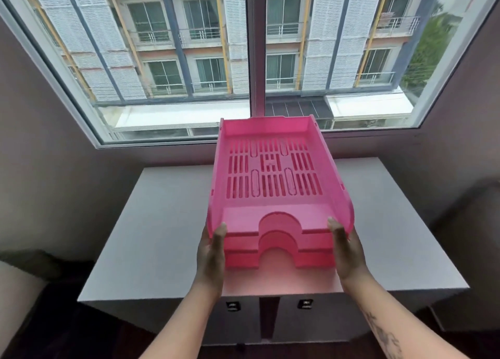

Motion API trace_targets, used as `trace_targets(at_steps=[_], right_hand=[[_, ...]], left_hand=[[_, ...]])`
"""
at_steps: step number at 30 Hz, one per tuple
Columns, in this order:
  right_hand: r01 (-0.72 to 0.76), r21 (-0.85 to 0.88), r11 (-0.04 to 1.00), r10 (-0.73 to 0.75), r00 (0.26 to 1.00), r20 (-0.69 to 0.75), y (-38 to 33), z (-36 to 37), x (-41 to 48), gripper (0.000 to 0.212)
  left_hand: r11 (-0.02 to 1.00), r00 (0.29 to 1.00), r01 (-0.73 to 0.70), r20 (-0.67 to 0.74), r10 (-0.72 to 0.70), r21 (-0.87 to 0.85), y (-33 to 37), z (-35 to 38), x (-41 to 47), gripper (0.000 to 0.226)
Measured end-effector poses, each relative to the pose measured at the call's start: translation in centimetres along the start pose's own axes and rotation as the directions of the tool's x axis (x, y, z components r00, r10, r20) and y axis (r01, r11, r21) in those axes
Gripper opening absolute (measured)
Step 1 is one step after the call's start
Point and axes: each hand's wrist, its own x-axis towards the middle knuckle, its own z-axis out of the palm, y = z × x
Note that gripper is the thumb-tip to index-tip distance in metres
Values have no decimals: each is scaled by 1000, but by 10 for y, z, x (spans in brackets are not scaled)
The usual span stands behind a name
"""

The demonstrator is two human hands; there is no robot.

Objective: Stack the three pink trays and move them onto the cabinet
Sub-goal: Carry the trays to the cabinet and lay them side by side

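Three pink slotted trays (273, 201) are nested into one stack, its arched front cut-outs facing me. My left hand (212, 255) grips the stack's front left corner and my right hand (346, 250) grips the front right corner. The stack hovers over the top of the white cabinet (151, 237), casting a pink glow on the surface below; whether its underside touches the top I cannot tell. The far end of the stack reaches toward the window sill.
The cabinet stands under a large window (251, 61) between two dark walls. Two small dark handles (233, 306) show on the cabinet front. Dark floor lies below, and a pale object sits at the lower left edge (16, 299).
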Motion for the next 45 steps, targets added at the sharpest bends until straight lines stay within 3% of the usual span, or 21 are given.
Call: trace_targets(at_steps=[3, 7, 9, 13, 15, 18, 23, 32, 37, 40, 45], right_hand=[[7, -37, 999, -6, 1000, 27, -14, -6, -1, 89], [-10, -67, 998, 8, 999, -33, -54, -19, 12, 109], [6, -127, 992, -12, 999, -45, -76, -22, 24, 101], [-14, -213, 977, 14, 1000, 0, -95, -17, 42, 60], [-26, -232, 972, 31, 999, 19, -96, -13, 43, 46], [-18, -197, 980, 18, 1000, -5, -99, -7, 38, 46], [28, -145, 989, -23, 999, 38, -109, 16, 30, 47], [108, -104, 989, -83, 972, 219, -110, 122, 25, 57], [75, -98, 992, -46, 960, 275, -110, 176, 10, 59], [46, -109, 993, -11, 953, 301, -108, 199, -5, 59], [-31, -263, 964, 102, 960, 262, -80, 225, -25, 64]], left_hand=[[999, 999, -18, 27, 17, 33, 16, -4, -1, 71], [995, 1000, -25, -9, 26, 96, 49, -12, 17, 93], [986, 999, -49, -14, 52, 158, 73, -12, 26, 56], [967, 996, -90, 35, 84, 237, 93, -5, 37, 16], [952, 997, -78, -4, 83, 295, 91, -2, 38, 30], [954, 992, -60, -87, 89, 292, 89, -2, 39, 37], [965, 980, -83, -152, 124, 250, 99, -25, 39, 32], [970, 957, -116, -236, 167, 215, 130, -133, 40, 17], [963, 939, -94, -300, 170, 252, 132, -195, 43, 27], [965, 936, -74, -316, 154, 251, 124, -217, 44, 23], [970, 935, 22, -349, 66, 241, 90, -241, 46, 31]])
